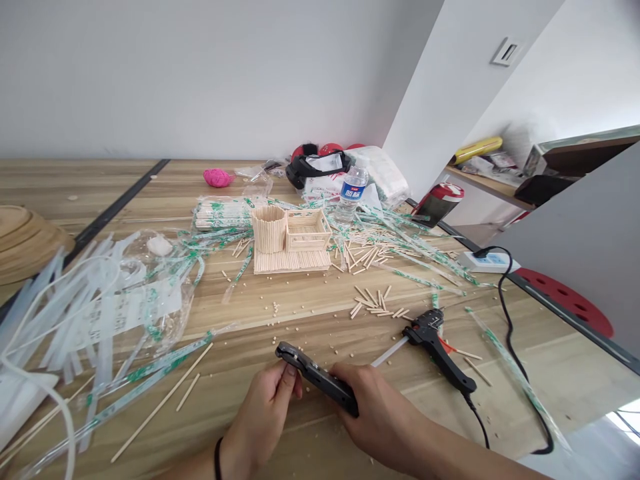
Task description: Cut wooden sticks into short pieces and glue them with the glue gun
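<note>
A dark folded hand tool (317,379) lies across both hands at the bottom centre. My right hand (373,407) is wrapped round its lower right end. My left hand (270,407) is closed at the far end, thumb and fingers pinched near the tool's head; whether a small piece is between them is hidden. Beyond the hands stands a wooden stick model (293,260) with a round cup (270,230) and a small railed box (309,230) on a flat base. Short cut sticks (373,301) lie to the right of it.
A black glue gun (440,353) with a glue stick and cord rests at the right. Clear glue sticks (85,307) and plastic wrappers spread over the left. A water bottle (353,187), a pink yarn ball (218,178) and a power strip (487,261) are farther back.
</note>
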Demonstrator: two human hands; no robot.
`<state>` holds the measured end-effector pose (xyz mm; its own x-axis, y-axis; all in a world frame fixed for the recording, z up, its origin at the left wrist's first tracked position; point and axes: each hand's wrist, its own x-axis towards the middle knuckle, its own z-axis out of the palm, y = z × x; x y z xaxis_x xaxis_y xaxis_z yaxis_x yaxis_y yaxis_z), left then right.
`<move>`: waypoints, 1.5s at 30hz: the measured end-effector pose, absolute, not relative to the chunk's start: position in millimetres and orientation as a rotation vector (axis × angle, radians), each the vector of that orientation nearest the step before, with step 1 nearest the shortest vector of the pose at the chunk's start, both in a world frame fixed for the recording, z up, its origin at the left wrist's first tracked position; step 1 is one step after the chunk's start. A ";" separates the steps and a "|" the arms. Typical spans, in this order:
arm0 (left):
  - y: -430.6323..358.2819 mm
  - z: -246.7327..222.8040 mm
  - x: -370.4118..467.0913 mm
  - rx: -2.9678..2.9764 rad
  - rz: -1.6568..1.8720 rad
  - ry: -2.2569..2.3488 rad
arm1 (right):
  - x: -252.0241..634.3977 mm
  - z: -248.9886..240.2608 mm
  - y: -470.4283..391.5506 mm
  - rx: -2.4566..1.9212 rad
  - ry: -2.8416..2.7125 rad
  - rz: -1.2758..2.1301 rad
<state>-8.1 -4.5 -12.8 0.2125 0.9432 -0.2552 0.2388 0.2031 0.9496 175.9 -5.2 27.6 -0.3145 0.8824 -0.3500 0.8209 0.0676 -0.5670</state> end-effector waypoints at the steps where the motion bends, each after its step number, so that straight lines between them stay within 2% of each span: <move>1: -5.1 -11.7 -7.8 1.287 0.747 1.277 | 175.5 28.7 -5.2 -1.796 -2.235 1.080; 17: -3.9 -14.5 -2.4 1.117 0.674 1.304 | 171.1 26.8 1.1 -1.807 -2.315 1.137; 45: -0.6 -12.6 -1.2 0.991 0.705 1.275 | 168.3 35.0 4.9 -1.846 -2.429 1.036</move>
<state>-1.2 -0.6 -12.6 0.1867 0.8770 -0.4426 0.0913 0.4331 0.8967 168.3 4.9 35.0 -0.3415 0.8367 -0.4282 0.8881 0.1382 -0.4384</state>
